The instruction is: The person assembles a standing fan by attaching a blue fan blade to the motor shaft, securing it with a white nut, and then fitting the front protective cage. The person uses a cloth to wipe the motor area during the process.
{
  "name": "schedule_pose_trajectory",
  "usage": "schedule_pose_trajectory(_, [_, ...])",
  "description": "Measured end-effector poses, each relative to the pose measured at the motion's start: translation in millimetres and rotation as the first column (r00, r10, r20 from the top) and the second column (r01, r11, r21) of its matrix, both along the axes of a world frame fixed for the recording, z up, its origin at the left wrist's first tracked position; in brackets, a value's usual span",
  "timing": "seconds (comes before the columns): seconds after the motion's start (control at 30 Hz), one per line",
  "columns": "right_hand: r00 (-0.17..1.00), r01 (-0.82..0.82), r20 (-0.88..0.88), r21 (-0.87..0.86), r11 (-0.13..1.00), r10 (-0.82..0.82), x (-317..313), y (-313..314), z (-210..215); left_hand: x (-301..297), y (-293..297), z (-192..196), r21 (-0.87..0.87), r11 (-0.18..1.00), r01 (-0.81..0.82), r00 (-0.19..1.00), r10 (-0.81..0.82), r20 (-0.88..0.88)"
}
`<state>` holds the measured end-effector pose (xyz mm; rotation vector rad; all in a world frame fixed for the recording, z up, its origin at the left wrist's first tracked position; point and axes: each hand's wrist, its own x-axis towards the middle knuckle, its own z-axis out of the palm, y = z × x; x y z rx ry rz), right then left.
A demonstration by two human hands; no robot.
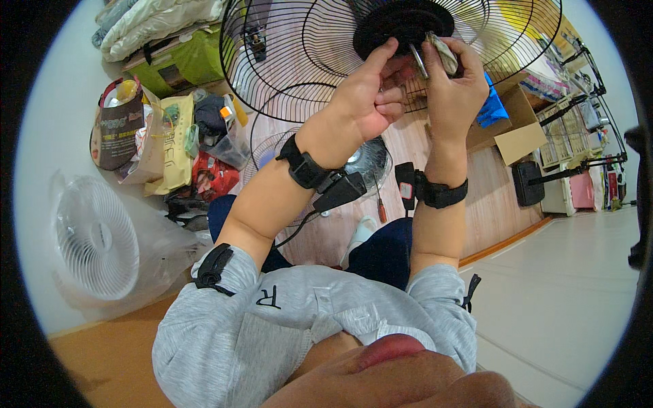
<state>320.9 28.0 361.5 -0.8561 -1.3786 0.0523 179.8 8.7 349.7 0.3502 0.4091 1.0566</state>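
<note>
A black fan with a round wire grille [299, 75] stands in front of me, its dark hub [373, 30] near the top of the view. A shiny metal shaft [418, 62] sticks out from the hub toward me. My left hand [377, 95] is beside the shaft, thumb up against the hub's lower edge and fingers curled; what they grip, if anything, is hidden. My right hand [454, 85] pinches a small crumpled pale cloth [443, 56] right beside the shaft.
A screwdriver [382, 211] lies on the wooden floor near my feet. A clear fan blade piece [367, 166] is below my hands. On the left are a bagged white fan grille [98, 238] and several bags; an open cardboard box [520, 126] and a black metal rack [595, 75] stand right.
</note>
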Motion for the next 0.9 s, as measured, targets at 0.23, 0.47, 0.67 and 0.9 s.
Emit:
schedule_pose_trajectory(0.23, [0.994, -0.035, 0.089, -0.257, 0.966, 0.059, 8.8, -1.7, 15.1, 0.8, -2.3, 2.6, -0.007, 0.999, -0.049, 0.999, 0.049, -0.010])
schedule_pose_trajectory(0.47, [0.921, -0.376, -0.227, -0.308, 0.874, 0.316, 10.3, -18.3, 37.8, -1.7, -0.4, 3.9, -0.053, 0.997, 0.050, 0.993, -0.044, 0.106])
schedule_pose_trajectory(0.67, [0.797, 0.201, 0.536, 0.200, 0.959, -0.279, -18.7, -24.6, 46.5, 13.5, 7.0, -1.5, 0.024, 0.998, 0.052, 0.987, -0.055, 0.152])
schedule_pose_trajectory(0.9, [0.659, 0.220, 0.720, 0.092, 0.971, -0.218, -9.9, -32.5, 63.1, 16.1, 12.5, -5.8, 0.023, 0.992, 0.122, 0.962, -0.124, 0.243])
